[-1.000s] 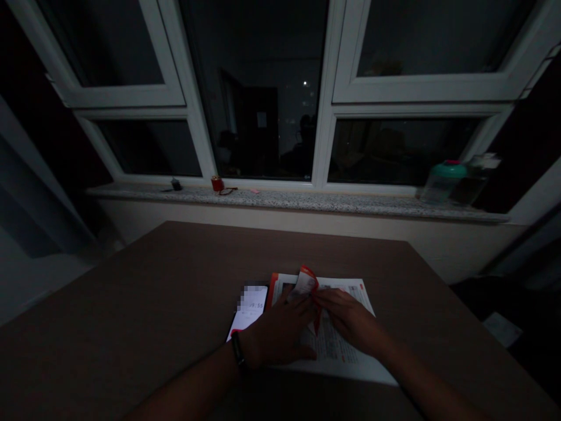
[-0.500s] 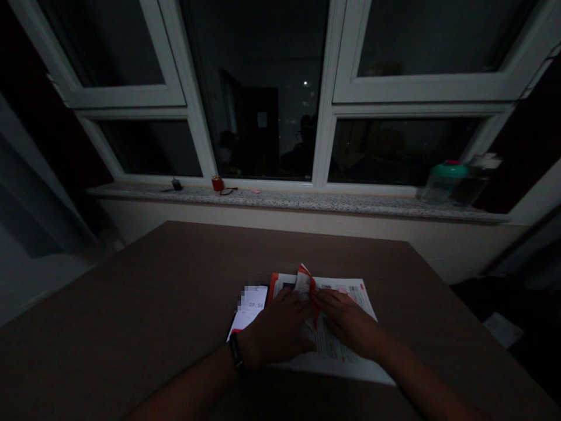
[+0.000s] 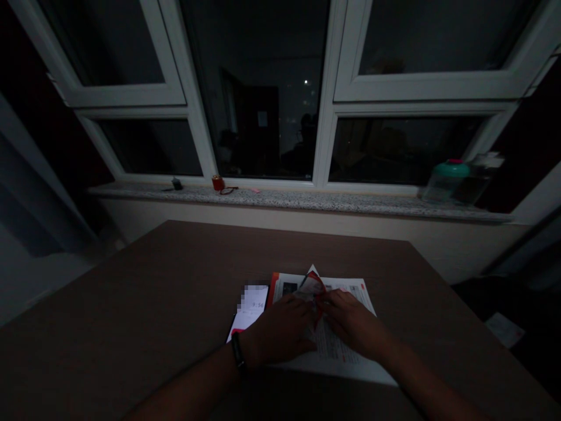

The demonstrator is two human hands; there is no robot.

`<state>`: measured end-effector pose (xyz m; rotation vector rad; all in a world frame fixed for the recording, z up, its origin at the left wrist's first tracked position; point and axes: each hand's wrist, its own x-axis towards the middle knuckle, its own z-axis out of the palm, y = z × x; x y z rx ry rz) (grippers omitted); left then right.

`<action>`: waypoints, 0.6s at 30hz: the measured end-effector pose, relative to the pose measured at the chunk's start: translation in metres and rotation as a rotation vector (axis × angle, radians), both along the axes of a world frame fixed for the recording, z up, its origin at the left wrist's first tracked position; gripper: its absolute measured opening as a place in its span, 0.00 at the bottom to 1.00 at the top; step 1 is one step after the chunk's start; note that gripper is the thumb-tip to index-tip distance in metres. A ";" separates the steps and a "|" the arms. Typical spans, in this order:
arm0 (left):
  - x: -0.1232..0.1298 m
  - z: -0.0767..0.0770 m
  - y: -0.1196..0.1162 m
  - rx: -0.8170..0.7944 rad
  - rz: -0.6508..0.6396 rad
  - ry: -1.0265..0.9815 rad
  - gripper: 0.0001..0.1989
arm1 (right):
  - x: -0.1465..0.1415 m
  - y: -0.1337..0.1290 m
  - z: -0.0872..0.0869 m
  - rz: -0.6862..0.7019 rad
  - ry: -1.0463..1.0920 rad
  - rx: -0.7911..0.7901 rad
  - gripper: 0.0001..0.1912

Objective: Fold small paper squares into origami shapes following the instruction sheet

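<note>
A folded red-and-white printed paper [image 3: 312, 284] is gripped by the left hand [image 3: 284, 326] and right hand [image 3: 352, 321], close together, apparently to steady its crease over the flat white printed booklet [image 3: 336, 358].

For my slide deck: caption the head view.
In dim light, left hand and right hand handle folded red-and-white paper over a printed page beside a lit phone.

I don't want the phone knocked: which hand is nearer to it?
Left. The left hand is just to the right of the phone; the right hand is farther right, beyond the left one, at the folded paper.
</note>
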<state>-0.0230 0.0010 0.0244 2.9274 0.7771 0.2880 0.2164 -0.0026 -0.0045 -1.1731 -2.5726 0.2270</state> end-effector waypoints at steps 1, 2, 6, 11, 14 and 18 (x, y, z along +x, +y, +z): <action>0.000 -0.001 0.000 -0.010 -0.009 -0.005 0.26 | 0.001 0.000 -0.001 0.010 0.009 0.000 0.25; 0.000 -0.003 0.001 -0.020 -0.014 -0.011 0.26 | 0.001 0.001 -0.001 0.016 0.022 -0.003 0.25; 0.000 -0.005 0.002 -0.054 -0.011 -0.052 0.28 | 0.001 0.001 -0.001 0.003 0.074 -0.030 0.27; -0.003 0.000 0.003 -0.129 -0.058 -0.057 0.28 | 0.001 0.001 0.001 0.020 0.081 -0.053 0.27; -0.005 0.001 0.005 -0.154 -0.074 -0.048 0.27 | 0.001 0.000 0.003 0.021 0.074 -0.063 0.28; -0.007 0.002 0.006 -0.139 -0.110 -0.030 0.26 | 0.001 0.001 0.003 0.019 0.077 -0.069 0.31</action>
